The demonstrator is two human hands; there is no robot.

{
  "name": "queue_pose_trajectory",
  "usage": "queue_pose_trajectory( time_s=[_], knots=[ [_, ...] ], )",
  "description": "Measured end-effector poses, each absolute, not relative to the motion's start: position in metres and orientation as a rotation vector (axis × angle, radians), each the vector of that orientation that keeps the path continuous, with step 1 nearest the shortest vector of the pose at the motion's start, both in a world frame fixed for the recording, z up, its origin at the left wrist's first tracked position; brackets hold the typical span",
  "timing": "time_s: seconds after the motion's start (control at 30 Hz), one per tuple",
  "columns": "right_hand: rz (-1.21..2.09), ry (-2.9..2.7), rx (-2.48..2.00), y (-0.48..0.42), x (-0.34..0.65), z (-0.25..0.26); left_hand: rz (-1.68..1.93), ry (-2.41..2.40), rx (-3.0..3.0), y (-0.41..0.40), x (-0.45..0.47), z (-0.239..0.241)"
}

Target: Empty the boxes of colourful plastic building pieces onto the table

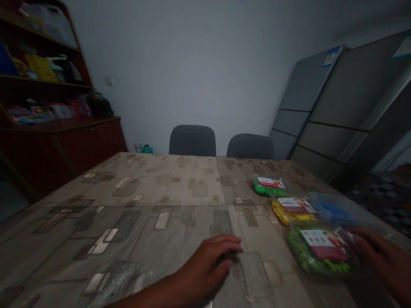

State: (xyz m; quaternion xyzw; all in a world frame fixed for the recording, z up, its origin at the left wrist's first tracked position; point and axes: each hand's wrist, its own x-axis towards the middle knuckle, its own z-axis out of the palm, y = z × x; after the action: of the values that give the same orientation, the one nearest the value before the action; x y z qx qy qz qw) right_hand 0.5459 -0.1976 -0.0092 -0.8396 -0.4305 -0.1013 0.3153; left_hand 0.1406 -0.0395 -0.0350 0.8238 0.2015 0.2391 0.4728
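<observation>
A clear plastic box of light-green pieces, labelled in white and red (321, 250), is set toward the right edge of the patterned table (199, 188). Its right end is met by the right hand (380, 256); whether it is clamped cannot be told through the blur. The left hand (218, 263) is held empty, thumb and fingers apart. The box is best kept level, its walls pressed lightly, and the yellow-filled clear plastic box (293, 210) just beyond left unknocked.

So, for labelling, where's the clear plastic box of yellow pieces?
Head view, right side: the yellow box is beyond the clear, green-filled box by the right hand.
</observation>
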Motion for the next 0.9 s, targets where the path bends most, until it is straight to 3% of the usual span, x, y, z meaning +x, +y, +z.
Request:
queue_pose_trajectory(
  time_s=[0.23, 0.47, 0.9],
  knots=[
    [-0.204, -1.235, -2.376, -0.189, 0.545, 0.002, 0.361, 0.45, 1.398, -0.062, 0.235, -0.052],
    [-0.298, -1.294, -2.51, -0.181, 0.551, -0.012, 0.491, 0.412, 1.067, -0.063, 0.304, -0.069],
    [-0.158, -1.118, -2.309, -0.179, 0.535, -0.021, 0.469, 0.349, 1.034, -0.056, 0.291, -0.058]
  ],
)
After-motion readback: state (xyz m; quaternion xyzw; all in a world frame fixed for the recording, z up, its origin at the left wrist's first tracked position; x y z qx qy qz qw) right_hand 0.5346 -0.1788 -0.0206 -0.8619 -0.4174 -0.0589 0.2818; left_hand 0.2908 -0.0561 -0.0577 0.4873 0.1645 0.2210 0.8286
